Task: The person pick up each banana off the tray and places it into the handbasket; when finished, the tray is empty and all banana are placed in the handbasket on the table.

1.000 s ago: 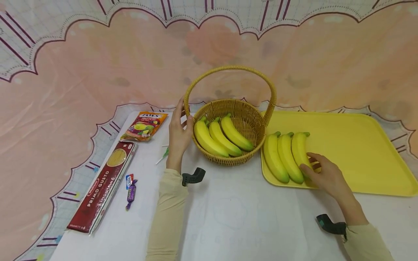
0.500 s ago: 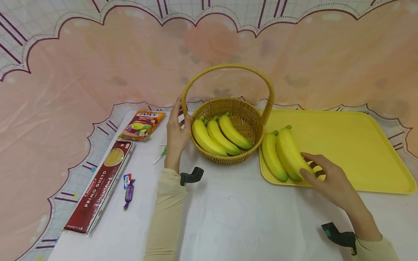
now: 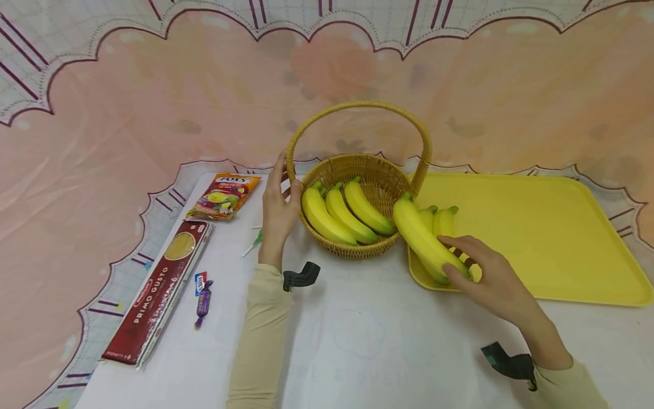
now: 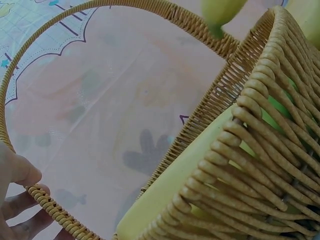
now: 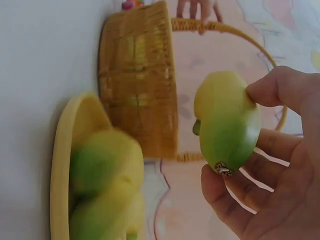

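My right hand (image 3: 490, 278) pinches a yellow banana (image 3: 421, 236) between thumb and fingers, above the tray's left end. The banana's stem end points at the basket's right rim, and its green tip (image 5: 227, 145) faces the right wrist camera. Two more bananas (image 3: 445, 221) lie on the yellow tray (image 3: 541, 238), partly hidden beneath the held one. Three bananas (image 3: 329, 218) rest side by side in the wicker basket (image 3: 357, 250). My left hand (image 3: 279, 213) holds the basket's arched handle (image 4: 50, 206) low on its left side, thumb on one side and fingers on the other.
Left of the basket lie an orange candy bag (image 3: 225, 196), a red spaghetti pack (image 3: 160, 289), a purple wrapped candy (image 3: 203, 305) and a green lollipop (image 3: 254, 243). A patterned cloth (image 3: 204, 113) hangs behind the white table (image 3: 368, 341).
My right hand has lifted the rightmost banana from the tray and carried it left, over the other two, toward the basket. The left hand stays at the handle.
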The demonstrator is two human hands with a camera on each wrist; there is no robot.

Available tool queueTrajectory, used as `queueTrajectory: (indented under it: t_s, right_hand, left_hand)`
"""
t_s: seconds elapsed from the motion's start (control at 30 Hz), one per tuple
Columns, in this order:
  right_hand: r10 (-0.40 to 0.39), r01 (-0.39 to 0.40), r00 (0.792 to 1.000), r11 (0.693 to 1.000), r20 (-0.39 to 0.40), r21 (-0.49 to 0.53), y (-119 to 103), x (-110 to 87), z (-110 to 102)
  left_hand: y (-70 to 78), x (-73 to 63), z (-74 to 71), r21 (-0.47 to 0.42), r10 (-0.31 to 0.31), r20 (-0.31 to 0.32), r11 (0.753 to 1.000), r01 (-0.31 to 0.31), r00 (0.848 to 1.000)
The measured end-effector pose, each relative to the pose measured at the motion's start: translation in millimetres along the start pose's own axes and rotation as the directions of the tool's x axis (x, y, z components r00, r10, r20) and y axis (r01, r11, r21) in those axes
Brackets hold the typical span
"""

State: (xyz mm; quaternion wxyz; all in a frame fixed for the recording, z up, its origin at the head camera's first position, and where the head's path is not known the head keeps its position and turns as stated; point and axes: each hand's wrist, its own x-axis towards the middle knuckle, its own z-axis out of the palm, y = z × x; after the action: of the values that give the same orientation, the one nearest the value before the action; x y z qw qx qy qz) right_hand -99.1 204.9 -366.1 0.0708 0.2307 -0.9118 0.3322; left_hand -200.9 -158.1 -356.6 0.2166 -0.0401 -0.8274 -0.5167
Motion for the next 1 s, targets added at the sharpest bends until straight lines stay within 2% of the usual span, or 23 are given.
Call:
queueTrajectory:
  t_s: [0.17,0.47,0.73,1.0]
  right_hand:
    - [-0.007,0.005,1.0,0.998,0.03,0.056,-9,25.4,15]
    - [0.055,-0.063,0.995,0.994,0.085,0.088,-28,68.7,44]
    - [0.007,-0.012,0.995,0.999,0.095,0.051,-39,100.8,63]
    - [0.024,-0.026,0.987,1.0,0.16,0.012,-43,121.5,83]
  left_hand:
    - [-1.3,-0.2,-2.5,-0.007,0.001,-0.012,1.0,-0.001,1.0]
    - [-4.4,-2.1,-1.2,-0.011,0.009,-0.015,1.0,-0.009,1.0]
    - [-1.9,-1.5,-1.4,-0.002,0.014,-0.002,1.0,-0.014,1.0]
    - [-1.3,-0.3,-1.3,0.003,0.021,0.003,1.0,-0.022,1.0]
